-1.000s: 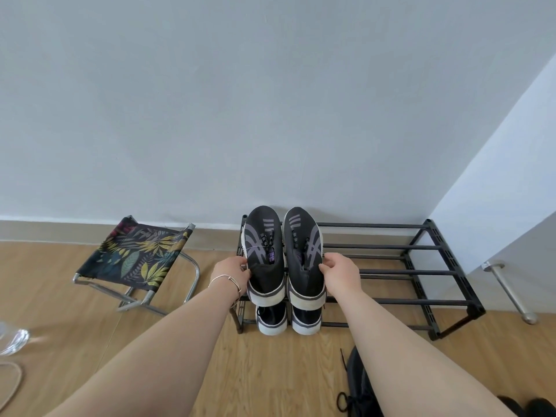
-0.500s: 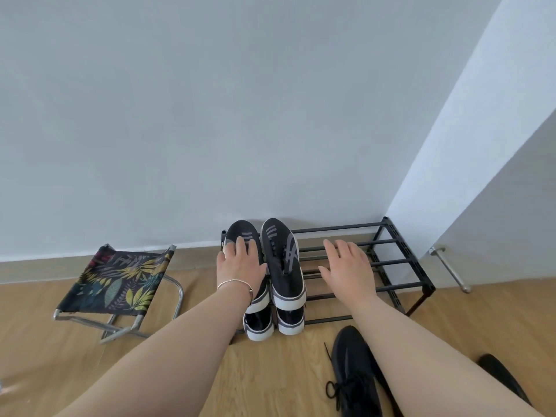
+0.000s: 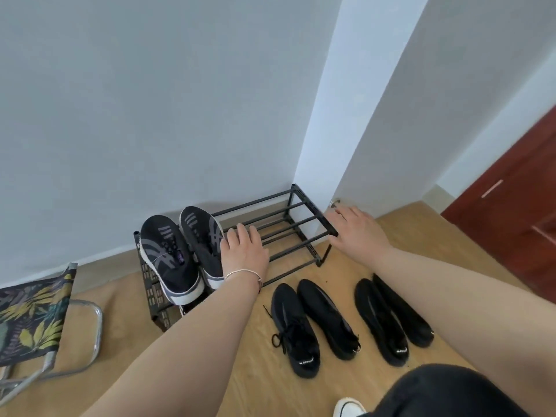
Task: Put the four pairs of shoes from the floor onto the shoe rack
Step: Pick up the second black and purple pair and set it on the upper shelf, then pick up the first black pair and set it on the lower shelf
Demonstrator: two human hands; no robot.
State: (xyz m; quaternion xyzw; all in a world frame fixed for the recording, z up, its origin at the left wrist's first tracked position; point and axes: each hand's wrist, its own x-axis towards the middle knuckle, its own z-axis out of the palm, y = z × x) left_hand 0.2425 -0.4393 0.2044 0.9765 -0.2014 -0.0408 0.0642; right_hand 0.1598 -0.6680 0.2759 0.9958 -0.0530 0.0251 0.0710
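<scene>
A black metal shoe rack (image 3: 296, 219) stands against the wall. On its top tier, at the left end, sits a pair of black sneakers with grey stripes (image 3: 180, 251). A white-soled shoe (image 3: 183, 310) shows on the lower tier beneath them. On the floor in front lie a black lace-up pair (image 3: 310, 322) and a plain black pair (image 3: 391, 317). My left hand (image 3: 245, 252) hovers open over the rack beside the striped sneakers. My right hand (image 3: 358, 230) is open over the rack's right end. Neither hand holds anything.
A folding stool with a leaf-print seat (image 3: 33, 316) stands left of the rack. A red-brown door (image 3: 511, 224) is at the right. A white shoe toe (image 3: 349, 407) shows at the bottom edge beside dark clothing. Wood floor surrounds the shoes.
Both hands let go of the striped sneakers, which stay on the top tier, and shifted right. The view swung right and down, bringing the two black pairs on the floor into sight.
</scene>
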